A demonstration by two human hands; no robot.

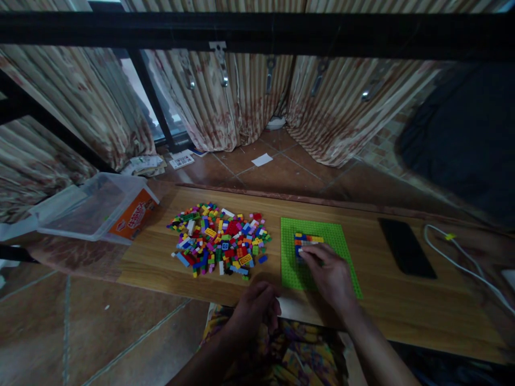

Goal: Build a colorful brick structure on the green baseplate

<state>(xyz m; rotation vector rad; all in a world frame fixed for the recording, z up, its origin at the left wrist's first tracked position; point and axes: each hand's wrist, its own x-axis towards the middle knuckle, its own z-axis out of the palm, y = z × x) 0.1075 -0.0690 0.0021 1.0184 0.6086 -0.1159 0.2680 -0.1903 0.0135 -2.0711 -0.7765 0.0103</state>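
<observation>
A green studded baseplate [289,273] lies on the wooden board, bearing a small block of joined toy bricks [309,238] in blue, orange, yellow and red. Over these bricks, my right hand [330,273] is closed in a pinch, with a small pale toy brick at its fingertips. The hand covers part of the built bricks. My left hand [257,308] rests by the board's front edge, fingers curled in, and nothing shows in it. Left of the baseplate spreads a pile of loose toy bricks [225,241] in many colours.
A clear plastic box [96,209] with an orange label stands at the far left. On the right lie a black phone [406,247] and a white cable [458,262]. The wooden board [148,262] ends close to my lap. A black rail [257,32] crosses above, before striped curtains.
</observation>
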